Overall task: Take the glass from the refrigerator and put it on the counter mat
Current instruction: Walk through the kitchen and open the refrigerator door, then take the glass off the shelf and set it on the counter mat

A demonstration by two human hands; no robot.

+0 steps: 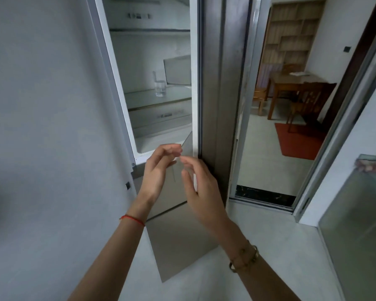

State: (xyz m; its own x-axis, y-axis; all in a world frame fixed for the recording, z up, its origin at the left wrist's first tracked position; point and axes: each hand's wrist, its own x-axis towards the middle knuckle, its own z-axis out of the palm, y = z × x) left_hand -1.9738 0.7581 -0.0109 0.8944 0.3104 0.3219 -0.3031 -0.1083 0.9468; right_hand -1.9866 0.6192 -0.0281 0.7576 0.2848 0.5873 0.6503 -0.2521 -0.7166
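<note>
I am holding both hands up in front of the open refrigerator (161,118), below its shelves. My left hand (159,170) is loosely curled, gripping nothing; my right hand (201,187) is spread with fingers slightly bent, also empty. The clear glass (160,88) is standing upright on a glass shelf (139,98) inside, well above my fingertips.

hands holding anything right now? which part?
Nothing held. Left hand and right hand are open and empty below the fridge opening; the clear drinking glass stands untouched on its shelf.
</note>
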